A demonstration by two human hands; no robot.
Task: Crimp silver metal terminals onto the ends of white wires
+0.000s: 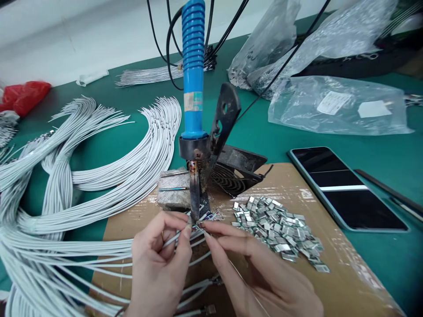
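A soldering iron with a blue handle [193,75] hangs upright in a black stand, its dark tip pointing down between my hands. My left hand [160,264] is closed, pinching a white cable [171,240] whose end is right at the tip. My right hand [257,268] is closed too, with thumb and forefinger meeting just beside the tip. A thin solder wire [239,274] runs from those fingers down across the palm. Any small part between the fingertips is mostly hidden. Several white cables [112,247] pass beneath my left hand.
A pile of small metal connectors [276,226] lies on the cardboard [343,259] to the right. Beyond it are a phone [350,189] and tweezers [390,189]. Bundled white cables [132,176] cover the left side. A fan [234,169] stands behind the iron; plastic bags [340,105] lie at the back right.
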